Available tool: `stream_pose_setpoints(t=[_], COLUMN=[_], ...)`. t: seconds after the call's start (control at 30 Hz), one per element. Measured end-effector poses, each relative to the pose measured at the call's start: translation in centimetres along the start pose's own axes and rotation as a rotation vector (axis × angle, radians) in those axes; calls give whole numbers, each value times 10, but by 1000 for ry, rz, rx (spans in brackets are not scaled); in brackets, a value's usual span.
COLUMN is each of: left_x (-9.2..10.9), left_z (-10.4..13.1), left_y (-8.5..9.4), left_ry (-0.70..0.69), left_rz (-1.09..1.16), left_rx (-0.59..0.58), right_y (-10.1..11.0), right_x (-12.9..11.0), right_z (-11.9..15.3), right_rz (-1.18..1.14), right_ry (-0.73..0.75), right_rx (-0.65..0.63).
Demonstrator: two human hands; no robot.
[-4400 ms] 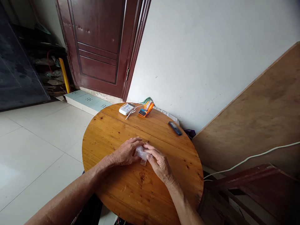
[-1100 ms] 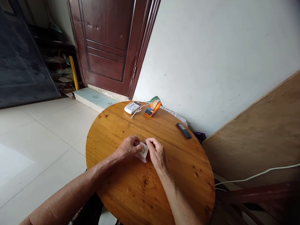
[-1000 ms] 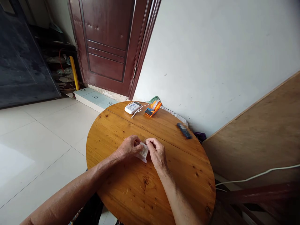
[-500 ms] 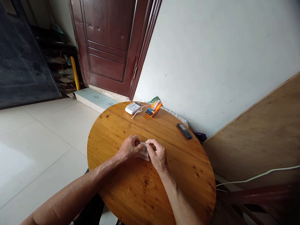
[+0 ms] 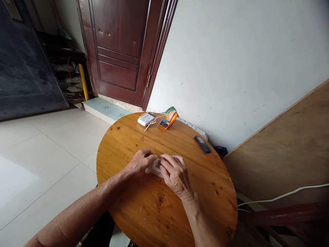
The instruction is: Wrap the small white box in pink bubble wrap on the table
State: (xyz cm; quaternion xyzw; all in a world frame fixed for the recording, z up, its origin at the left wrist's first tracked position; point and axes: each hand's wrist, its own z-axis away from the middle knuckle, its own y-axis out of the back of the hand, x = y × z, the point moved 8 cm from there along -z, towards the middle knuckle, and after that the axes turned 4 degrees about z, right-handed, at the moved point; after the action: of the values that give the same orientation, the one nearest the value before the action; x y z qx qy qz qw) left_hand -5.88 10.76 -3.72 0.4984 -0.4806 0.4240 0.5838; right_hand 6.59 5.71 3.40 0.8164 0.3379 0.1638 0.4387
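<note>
A small clear plastic packet (image 5: 155,169) is between my two hands, low over the middle of the round wooden table (image 5: 123,144). My left hand (image 5: 144,160) has its fingers closed on the packet's left upper part. My right hand (image 5: 176,172) is closed on its right side, with the fingers bent over the edge. The fingers partly cover the packet, and what is inside it cannot be made out.
At the table's far edge lie a white device (image 5: 146,119) with a white cord and an orange tape dispenser (image 5: 169,120). A dark blurred object (image 5: 202,144) lies at the right. Behind stand a wall and a dark red door (image 5: 118,44).
My right hand has turned and shifted slightly right, its fingers more over the packet. The packet now shows further left, under my left fingers.
</note>
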Motion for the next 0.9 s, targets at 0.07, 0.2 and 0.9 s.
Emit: stream_pose_setpoints(t=[0.07, 0.2, 0.9], left_x=[1, -3, -1], left_z=[0, -2, -4], left_y=[0, -2, -7], left_ry=[-27, -62, -93], left_rz=[-67, -100, -127], left_rx=[21, 54, 39], right_y=[2, 4, 2], right_x=[-4, -4, 23], right_z=[1, 2, 10], right_rz=[39, 32, -210], right_ry=[18, 18, -162], right_rx=[3, 5, 127])
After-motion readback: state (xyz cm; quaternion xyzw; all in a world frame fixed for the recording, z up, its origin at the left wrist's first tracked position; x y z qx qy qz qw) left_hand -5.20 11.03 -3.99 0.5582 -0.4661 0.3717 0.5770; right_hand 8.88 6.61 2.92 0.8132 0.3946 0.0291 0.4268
